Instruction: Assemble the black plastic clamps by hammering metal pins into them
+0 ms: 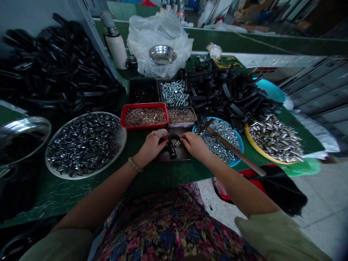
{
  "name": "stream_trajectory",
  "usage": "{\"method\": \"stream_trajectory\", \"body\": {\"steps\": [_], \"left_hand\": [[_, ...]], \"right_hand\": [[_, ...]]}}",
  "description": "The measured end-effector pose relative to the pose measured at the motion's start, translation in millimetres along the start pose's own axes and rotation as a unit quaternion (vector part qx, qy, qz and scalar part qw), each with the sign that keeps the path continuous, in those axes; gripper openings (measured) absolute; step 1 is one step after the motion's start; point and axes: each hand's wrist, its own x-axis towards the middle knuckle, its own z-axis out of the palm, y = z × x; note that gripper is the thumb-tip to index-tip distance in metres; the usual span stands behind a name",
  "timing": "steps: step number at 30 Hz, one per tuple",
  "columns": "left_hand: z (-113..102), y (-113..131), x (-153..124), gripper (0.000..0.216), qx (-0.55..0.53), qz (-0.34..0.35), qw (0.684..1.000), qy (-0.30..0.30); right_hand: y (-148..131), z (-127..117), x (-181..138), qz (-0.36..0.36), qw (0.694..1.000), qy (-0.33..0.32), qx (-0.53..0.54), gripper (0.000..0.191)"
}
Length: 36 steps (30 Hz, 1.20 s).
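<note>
My left hand pinches a black curved part from its left side, over a dark metal plate on the bench. The part has a hooked top and a straight leg pointing toward me. At its right side, my right hand has thumb and finger closed on a small silver metal piece, against or very near the black part. Right behind the hands stand a red tray of thin copper-coloured pins and a tray of small rivet-like pieces.
A hammer lies across a blue bowl of small silver parts. Right of it is a yellow basin of metal cylinders. A white basin of shiny rings sits left. Bolts and black part heaps lie behind.
</note>
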Motion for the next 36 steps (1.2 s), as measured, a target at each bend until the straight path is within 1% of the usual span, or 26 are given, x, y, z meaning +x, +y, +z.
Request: {"method": "stream_trajectory", "body": {"steps": [3, 5, 7, 8, 9, 11, 13, 14, 16, 17, 19, 22, 25, 27, 30, 32, 34, 36], "left_hand": [[1.9, 0.7, 0.7, 0.019, 0.021, -0.001, 1.000, -0.002], [3.1, 1.7, 1.5, 0.019, 0.041, -0.006, 0.999, -0.004], [3.6, 2.8, 2.5, 0.020, 0.061, -0.007, 0.998, -0.007], [3.6, 3.6, 2.9, 0.020, 0.072, -0.004, 0.997, -0.010], [3.5, 4.6, 3.2, 0.021, 0.086, 0.002, 0.996, -0.013], [3.2, 7.4, 3.8, 0.021, 0.132, 0.025, 0.991, -0.017], [2.8, 11.2, 4.5, 0.018, 0.199, 0.063, 0.978, -0.020], [2.6, 13.2, 4.9, 0.017, 0.231, 0.084, 0.969, -0.023], [2.2, 16.5, 5.9, 0.017, 0.279, 0.118, 0.952, -0.039], [2.0, 17.5, 6.2, 0.017, 0.292, 0.125, 0.947, -0.050], [1.7, 18.2, 6.1, 0.017, 0.300, 0.125, 0.944, -0.065], [1.1, 17.8, 2.4, 0.019, 0.296, 0.124, 0.944, -0.074], [0.0, 18.6, -5.7, 0.023, 0.296, 0.119, 0.944, -0.084], [-0.4, 19.6, -13.1, 0.025, 0.287, 0.104, 0.949, -0.083], [3.0, 19.0, -26.9, 0.038, 0.275, 0.086, 0.954, -0.084], [8.2, 16.7, -36.0, 0.048, 0.281, 0.071, 0.952, -0.096], [12.3, 14.1, -41.3, 0.052, 0.281, 0.054, 0.952, -0.111], [10.2, 12.3, -38.2, 0.052, 0.248, 0.037, 0.960, -0.120]], "right_hand": [[-4.8, 3.4, -4.9, -0.064, 0.991, -0.016, -0.120, 0.017], [-3.7, 2.0, -10.4, -0.096, 0.984, -0.009, -0.152, 0.020], [4.7, -6.2, -19.0, -0.095, 0.981, 0.024, -0.166, 0.028], [12.4, -12.9, -24.5, -0.071, 0.980, 0.047, -0.178, 0.032], [22.3, -20.8, -30.3, -0.029, 0.978, 0.068, -0.196, 0.034], [46.9, -37.5, -41.7, 0.086, 0.962, 0.085, -0.244, 0.037], [71.3, -50.5, -50.5, 0.174, 0.941, 0.055, -0.283, 0.039], [80.7, -54.8, -53.5, 0.194, 0.936, 0.029, -0.292, 0.038], [89.7, -58.8, -57.0, 0.198, 0.937, -0.018, -0.288, 0.034], [88.6, -59.3, -58.0, 0.195, 0.940, -0.027, -0.279, 0.033], [75.5, -59.3, -59.8, 0.196, 0.950, -0.015, -0.243, 0.035], [39.0, -60.3, -64.6, 0.192, 0.975, 0.023, -0.106, 0.041], [2.7, -62.7, -68.7, 0.144, 0.989, 0.000, 0.037, 0.042], [-12.8, -62.1, -69.1, 0.116, 0.990, -0.004, 0.082, 0.044], [-20.8, -54.8, -67.7, 0.109, 0.989, 0.008, 0.104, 0.047], [-19.6, -46.8, -67.1, 0.111, 0.988, -0.015, 0.103, 0.046], [-17.1, -39.5, -68.0, 0.121, 0.987, -0.020, 0.105, 0.044], [-15.5, -35.6, -70.3, 0.144, 0.982, 0.026, 0.124, 0.044]]}}
